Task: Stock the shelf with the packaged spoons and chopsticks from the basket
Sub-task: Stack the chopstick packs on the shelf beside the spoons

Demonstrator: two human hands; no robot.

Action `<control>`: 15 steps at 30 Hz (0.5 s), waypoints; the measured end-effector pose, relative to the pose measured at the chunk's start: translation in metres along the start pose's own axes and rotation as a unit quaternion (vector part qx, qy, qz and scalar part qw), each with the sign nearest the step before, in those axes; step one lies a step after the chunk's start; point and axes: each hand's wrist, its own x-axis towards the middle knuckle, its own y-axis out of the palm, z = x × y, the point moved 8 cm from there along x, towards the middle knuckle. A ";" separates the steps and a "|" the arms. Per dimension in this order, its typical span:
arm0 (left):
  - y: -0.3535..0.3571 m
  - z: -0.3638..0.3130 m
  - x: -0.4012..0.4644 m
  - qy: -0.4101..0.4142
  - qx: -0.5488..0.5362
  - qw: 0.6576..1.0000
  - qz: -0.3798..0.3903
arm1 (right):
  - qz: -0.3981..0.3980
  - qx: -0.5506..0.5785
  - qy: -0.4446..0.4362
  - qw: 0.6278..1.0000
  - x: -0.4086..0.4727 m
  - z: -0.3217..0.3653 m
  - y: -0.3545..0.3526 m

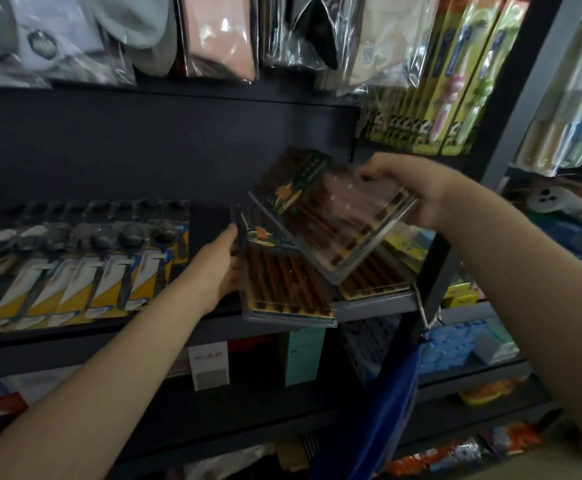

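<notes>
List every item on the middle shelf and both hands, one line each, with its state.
Left hand: gripping the left edge of the lower chopstick pack, which lies on the shelf.
Right hand: holding the upper chopstick pack tilted above the others.
Third chopstick pack: flat, mostly covered.
Spoon packs: lying in an overlapping row, untouched.

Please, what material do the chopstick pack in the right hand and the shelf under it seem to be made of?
The chopstick pack in the right hand looks like clear glossy plastic: it reflects light and brown sticks show through. The shelf looks like dark matte painted metal, judging by its thin flat edge; this is uncertain.
</notes>
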 end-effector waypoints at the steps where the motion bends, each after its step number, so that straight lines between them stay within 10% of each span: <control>1: 0.001 -0.001 -0.001 -0.010 -0.050 0.999 0.012 | 0.004 0.036 0.032 0.999 0.005 -0.016 0.005; 6: 0.001 0.001 -0.003 -0.014 -0.046 0.999 -0.003 | 0.036 -0.219 0.076 0.972 0.023 -0.080 0.025; 12: -0.005 -0.010 -0.001 0.045 0.020 0.999 -0.012 | 0.031 -0.589 -0.116 0.799 0.035 -0.063 0.032; 15: -0.014 -0.022 -0.001 0.109 0.071 0.990 -0.047 | 0.015 -0.602 -0.165 0.781 0.032 -0.066 0.013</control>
